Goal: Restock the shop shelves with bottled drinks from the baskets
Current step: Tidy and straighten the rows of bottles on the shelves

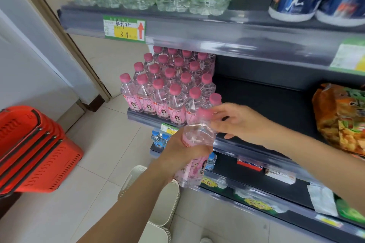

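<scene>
Left hand (178, 150) grips a pink-capped peach soda bottle (195, 144), open right hand (241, 122) steadying its cap, probably bound for the shelf's (266, 104) front edge beside the stocked rows (169, 85).

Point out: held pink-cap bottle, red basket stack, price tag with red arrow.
held bottle (197, 136), head view, clear shoulder.
red basket stack (39, 156), head view, slotted side.
price tag (124, 28), head view, centre.

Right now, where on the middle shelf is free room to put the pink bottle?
The dark shelf is bare between the pink-capped bottles on the left and the orange snack bag on the right. The left end is crowded.
</scene>
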Tool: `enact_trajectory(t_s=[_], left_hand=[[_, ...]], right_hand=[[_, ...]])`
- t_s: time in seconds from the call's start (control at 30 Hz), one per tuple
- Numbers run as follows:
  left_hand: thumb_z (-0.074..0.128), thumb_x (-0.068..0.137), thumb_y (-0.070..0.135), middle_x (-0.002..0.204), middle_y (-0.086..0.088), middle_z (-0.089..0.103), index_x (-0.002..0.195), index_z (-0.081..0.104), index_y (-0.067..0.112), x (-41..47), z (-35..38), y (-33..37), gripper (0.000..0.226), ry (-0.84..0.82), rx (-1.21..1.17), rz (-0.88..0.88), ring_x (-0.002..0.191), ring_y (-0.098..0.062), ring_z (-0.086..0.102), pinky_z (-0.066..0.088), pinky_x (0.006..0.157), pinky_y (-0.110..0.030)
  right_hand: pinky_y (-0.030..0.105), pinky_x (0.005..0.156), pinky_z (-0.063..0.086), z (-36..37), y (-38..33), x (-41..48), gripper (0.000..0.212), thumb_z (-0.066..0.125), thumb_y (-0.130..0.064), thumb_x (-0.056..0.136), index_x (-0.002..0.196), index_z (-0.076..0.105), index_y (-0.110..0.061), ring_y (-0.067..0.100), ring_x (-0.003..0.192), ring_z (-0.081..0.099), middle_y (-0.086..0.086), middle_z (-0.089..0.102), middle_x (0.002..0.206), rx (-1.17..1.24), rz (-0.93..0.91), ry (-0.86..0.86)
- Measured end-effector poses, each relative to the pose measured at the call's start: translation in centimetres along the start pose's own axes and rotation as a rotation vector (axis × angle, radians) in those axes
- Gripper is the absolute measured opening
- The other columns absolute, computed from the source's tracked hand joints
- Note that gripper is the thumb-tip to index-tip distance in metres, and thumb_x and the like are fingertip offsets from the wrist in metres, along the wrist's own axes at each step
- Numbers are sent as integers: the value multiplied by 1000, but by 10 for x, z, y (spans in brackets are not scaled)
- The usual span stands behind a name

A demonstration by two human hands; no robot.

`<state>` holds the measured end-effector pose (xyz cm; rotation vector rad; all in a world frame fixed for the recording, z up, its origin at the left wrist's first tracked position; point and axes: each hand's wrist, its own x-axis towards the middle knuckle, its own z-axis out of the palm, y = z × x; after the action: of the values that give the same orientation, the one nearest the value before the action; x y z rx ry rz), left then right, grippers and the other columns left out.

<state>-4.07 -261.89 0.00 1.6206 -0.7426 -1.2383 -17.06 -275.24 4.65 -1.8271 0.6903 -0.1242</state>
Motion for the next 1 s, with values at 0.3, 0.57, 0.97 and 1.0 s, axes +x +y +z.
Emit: enact_trajectory(t_s=[0.3, 0.57, 0.97, 1.0], left_hand=[[83, 67, 33, 104, 16, 66, 116, 56, 29, 10, 25, 19, 56, -103, 284, 125, 92, 7, 62, 46, 74, -9], [68, 85, 27, 117, 8, 63, 115, 63, 21, 24, 4, 51, 31, 175, 387, 252, 105, -3, 56, 42, 80, -6], [60, 90, 24, 140, 2, 50, 134, 52, 24, 67, 0, 77, 45, 226, 1223, 532, 131, -24, 42, 34, 109, -44], [59, 91, 27, 142, 3, 49, 136, 50, 26, 70, -1, 77, 46, 222, 1262, 515, 133, -23, 40, 33, 110, -46]], right_hand=[[35, 77, 59, -11, 13, -23, 28, 68, -8, 78, 96, 54, -24, 17, 86, 64, 4, 63, 100, 311, 74, 54], [43, 83, 53, -66, 42, -24, 27, 74, -26, 77, 94, 53, -23, 24, 92, 62, 2, 62, 100, -318, 187, 398], [34, 78, 48, -69, 46, 80, 43, 68, -31, 84, 115, 49, -7, 21, 93, 56, 10, 59, 113, -378, 127, 560], [35, 80, 49, -65, 47, 85, 45, 67, -33, 84, 116, 49, -7, 22, 95, 57, 10, 59, 114, -393, 138, 546]])
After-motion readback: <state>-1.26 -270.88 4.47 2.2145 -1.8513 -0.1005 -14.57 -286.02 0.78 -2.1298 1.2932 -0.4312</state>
